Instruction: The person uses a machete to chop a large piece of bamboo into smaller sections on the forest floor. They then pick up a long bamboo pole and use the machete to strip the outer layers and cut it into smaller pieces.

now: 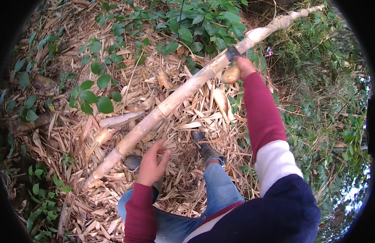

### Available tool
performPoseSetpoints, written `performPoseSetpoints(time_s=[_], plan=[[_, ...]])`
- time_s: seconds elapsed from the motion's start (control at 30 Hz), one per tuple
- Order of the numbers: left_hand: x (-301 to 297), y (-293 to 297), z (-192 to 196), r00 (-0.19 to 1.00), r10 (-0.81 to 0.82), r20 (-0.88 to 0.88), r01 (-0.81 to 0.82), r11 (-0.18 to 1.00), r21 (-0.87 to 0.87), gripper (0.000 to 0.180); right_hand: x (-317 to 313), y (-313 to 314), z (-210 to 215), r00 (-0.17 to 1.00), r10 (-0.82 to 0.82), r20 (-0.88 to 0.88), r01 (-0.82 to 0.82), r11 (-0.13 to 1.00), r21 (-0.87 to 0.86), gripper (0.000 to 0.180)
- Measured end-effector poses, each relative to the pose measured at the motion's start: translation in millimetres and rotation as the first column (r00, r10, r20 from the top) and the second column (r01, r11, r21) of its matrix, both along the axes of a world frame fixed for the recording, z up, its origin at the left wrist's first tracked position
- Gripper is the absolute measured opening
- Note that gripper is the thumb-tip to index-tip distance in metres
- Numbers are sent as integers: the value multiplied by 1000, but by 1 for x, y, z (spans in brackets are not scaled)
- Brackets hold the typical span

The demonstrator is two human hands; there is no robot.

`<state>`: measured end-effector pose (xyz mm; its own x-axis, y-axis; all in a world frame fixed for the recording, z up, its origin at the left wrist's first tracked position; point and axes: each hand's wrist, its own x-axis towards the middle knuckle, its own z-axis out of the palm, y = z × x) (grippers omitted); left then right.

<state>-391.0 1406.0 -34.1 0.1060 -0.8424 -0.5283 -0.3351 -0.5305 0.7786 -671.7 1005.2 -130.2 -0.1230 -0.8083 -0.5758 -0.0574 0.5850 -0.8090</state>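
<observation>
A long pale bamboo pole point(165, 106) with ringed joints slants from the lower left to the far upper right. My right hand point(246, 67) is closed around a chopping tool with a rounded wooden handle point(231, 75). Its dark metal blade point(233, 53) is at the pole's upper part; whether it touches or cuts in cannot be told. Nearer to me, my left hand point(153, 163) is apart from the pole, holding nothing, with the thumb spread from the fingers.
Dry peeled sheaths and shavings point(114, 227) cover the ground around my boots point(206, 152). A short cut piece point(122, 119) lies beside the pole. Leafy plants point(90, 96) grow at the left and top; dense undergrowth point(313, 77) fills the right. A small red-and-white object point(268, 52) lies there.
</observation>
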Motion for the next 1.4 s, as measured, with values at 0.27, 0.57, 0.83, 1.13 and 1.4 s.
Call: performPoseSetpoints(time_s=[0.27,0.57,0.83,1.13,1.4], plan=[[16,14,-1,999,40,17,-41,999,32,50,167,171,-76,797,580,167,-601,739,305,47],[24,15,1,997,71,-33,-72,997,-32,50,25,183,-32,992,-22,-122,-5,976,-219,41],[10,-7,-19,999,-51,-19,52,990,128,54,-9,150,-72,993,41,111,-73,951,301,50],[18,-64,-81,854,-63,516,176,969,-173,62,-40,239,-40,915,294,-275,-169,900,401,52],[-6,-143,-221,748,-29,663,-32,996,79,87,-122,44,8,277,233,-932,-564,825,39,60]])
